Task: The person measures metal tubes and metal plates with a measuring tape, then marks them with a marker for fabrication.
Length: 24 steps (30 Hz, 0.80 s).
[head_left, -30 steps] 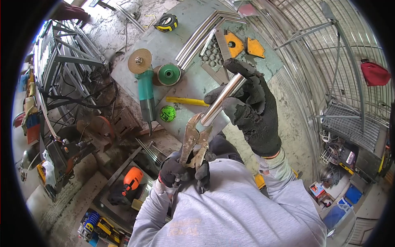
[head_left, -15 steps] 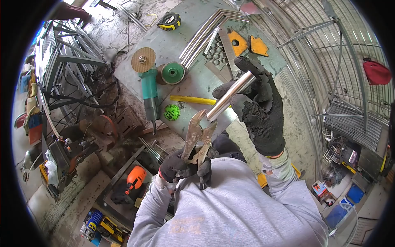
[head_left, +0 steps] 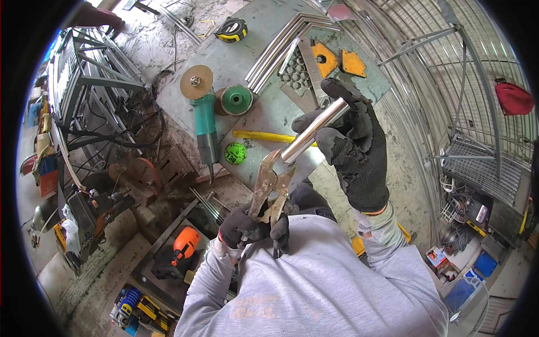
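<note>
My left hand (head_left: pixel 242 227), in a dark work glove, is closed around the handles of a pair of worn locking pliers (head_left: pixel 264 182). The jaws meet the lower end of a short shiny metal tube (head_left: pixel 313 131). Gloved in black, my right hand (head_left: pixel 364 160) grips that tube near its upper end, thumb and fingers on either side. The tube slants up to the right, above the metal table (head_left: pixel 261 121). Behind it lies a yellow-handled tool (head_left: pixel 261 135), partly hidden by the tube and hand.
On the table are a green angle grinder (head_left: pixel 204 121), a green-centred disc (head_left: pixel 236 100), a tape measure (head_left: pixel 231 30), bent tubes (head_left: pixel 286 42), cut tube pieces (head_left: pixel 296 74) and orange magnet squares (head_left: pixel 352 63). Metal frames (head_left: pixel 84 73) stand left; an orange spray bottle (head_left: pixel 186 242) sits lower left.
</note>
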### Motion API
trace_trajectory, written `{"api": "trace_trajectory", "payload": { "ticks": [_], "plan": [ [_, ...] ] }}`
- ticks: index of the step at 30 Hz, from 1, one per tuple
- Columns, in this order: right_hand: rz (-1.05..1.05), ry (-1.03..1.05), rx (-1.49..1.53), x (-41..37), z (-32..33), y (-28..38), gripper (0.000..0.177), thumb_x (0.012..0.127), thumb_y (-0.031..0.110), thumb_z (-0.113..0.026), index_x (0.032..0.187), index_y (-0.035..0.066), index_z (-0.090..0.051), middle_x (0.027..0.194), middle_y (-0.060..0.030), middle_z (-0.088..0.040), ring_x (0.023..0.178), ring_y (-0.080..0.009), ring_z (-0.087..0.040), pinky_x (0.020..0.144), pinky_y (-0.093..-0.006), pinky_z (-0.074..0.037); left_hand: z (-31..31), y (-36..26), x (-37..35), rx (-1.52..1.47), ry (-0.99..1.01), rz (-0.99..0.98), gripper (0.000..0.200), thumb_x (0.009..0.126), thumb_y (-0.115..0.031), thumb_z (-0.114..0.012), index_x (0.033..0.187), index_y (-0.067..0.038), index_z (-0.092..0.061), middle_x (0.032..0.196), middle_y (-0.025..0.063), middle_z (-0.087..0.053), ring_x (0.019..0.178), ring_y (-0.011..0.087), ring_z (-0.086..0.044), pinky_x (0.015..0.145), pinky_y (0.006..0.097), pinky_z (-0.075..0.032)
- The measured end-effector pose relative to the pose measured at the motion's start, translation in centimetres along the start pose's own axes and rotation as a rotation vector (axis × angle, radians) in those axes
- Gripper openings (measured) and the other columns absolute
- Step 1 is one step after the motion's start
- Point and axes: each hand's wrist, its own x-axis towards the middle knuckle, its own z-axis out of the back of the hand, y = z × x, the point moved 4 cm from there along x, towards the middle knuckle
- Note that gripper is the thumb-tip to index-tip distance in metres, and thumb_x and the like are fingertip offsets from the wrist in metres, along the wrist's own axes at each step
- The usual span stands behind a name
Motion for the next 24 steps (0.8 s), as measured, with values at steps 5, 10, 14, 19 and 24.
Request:
{"api": "trace_trajectory", "payload": {
  "ticks": [5,10,14,19,24],
  "plan": [
    [0.033,-0.043,0.006,0.0,0.0,-0.8,0.065,0.099,0.021,-0.077,0.154,0.003,-0.047,0.114,-0.0177,-0.076,0.107,-0.0254,-0.075,0.096,-0.038,-0.059,0.8,0.2,-0.2,0.031,-0.036,0.031,0.08,0.085,-0.018,-0.067,0.157,0.004,-0.043,0.097,0.0179,-0.065,0.087,0.0359,-0.067,0.085,0.0507,-0.056],
    [0.101,-0.037,0.016,0.1,0.5,-1.4,0.068,0.098,0.025,-0.078,0.154,0.001,-0.047,0.113,-0.0182,-0.076,0.107,-0.0267,-0.075,0.096,-0.0389,-0.059,2.5,0.5,-0.8,0.092,-0.144,0.078,0.084,0.081,-0.018,-0.066,0.157,0.006,-0.041,0.098,0.0189,-0.065,0.085,0.0343,-0.066,0.084,0.048,-0.056],
    [0.061,-0.045,0.046,0.2,0.4,-1.5,0.072,0.098,0.03,-0.079,0.154,0.001,-0.046,0.116,-0.0184,-0.075,0.108,-0.0265,-0.074,0.097,-0.0399,-0.058,2.4,0.4,-0.5,0.054,-0.091,0.076,0.085,0.078,-0.017,-0.065,0.156,0.008,-0.042,0.099,0.0193,-0.066,0.085,0.0319,-0.066,0.084,0.0462,-0.056],
    [0.077,0.186,0.019,-0.2,-0.4,-4.6,0.079,0.099,0.03,-0.078,0.158,-0.003,-0.038,0.145,-0.0189,-0.061,0.134,-0.0245,-0.061,0.107,-0.0361,-0.053,-2.1,-1.2,1.3,0.041,-0.006,0.022,0.083,0.077,-0.014,-0.067,0.154,0.008,-0.044,0.099,0.0174,-0.066,0.087,0.0282,-0.065,0.086,0.0426,-0.056],
    [-0.254,0.262,0.128,-2.6,-1.8,-8.9,0.055,0.101,0.005,-0.071,0.152,0.0,-0.05,0.142,-0.0091,-0.065,0.129,-0.0166,-0.062,0.104,-0.0293,-0.052,-2.0,-2.2,0.4,0.227,-0.15,0.058,0.071,0.085,-0.02,-0.076,0.146,0.005,-0.051,0.115,0.022,-0.07,0.107,0.035,-0.07,0.101,0.0479,-0.054]
  ]
}}
